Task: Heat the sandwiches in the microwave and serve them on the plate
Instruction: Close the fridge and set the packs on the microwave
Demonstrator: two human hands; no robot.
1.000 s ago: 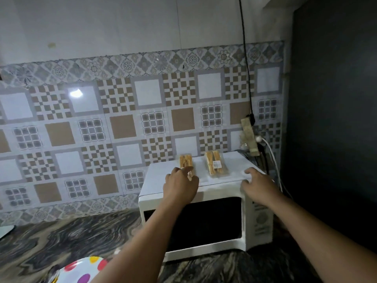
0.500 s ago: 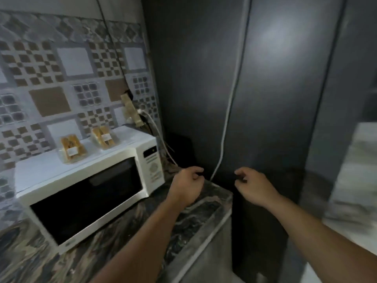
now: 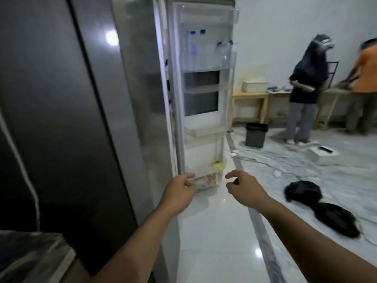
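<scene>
No sandwiches, microwave or plate appear in the head view now. I face a dark fridge (image 3: 61,119) whose right door (image 3: 204,99) stands open, showing white door shelves with bottles (image 3: 193,48) high up and packets (image 3: 206,180) in the lowest shelf. My left hand (image 3: 179,190) hovers near the open door's lower edge, fingers loosely curled, holding nothing. Level with it and a little to the right, my right hand (image 3: 242,188) is held out with relaxed, empty fingers.
A counter corner (image 3: 30,252) sits at lower left. On the pale floor lie a dark bin (image 3: 256,134), a white box (image 3: 322,155) and black cloth heaps (image 3: 318,207). Two people (image 3: 306,88) stand by wooden tables (image 3: 251,99) at the back right.
My view has swung right, from the microwave with two sandwich packs on top, past the fridge front, to the open fridge door. Both hands left the microwave and hang empty in front of me.
</scene>
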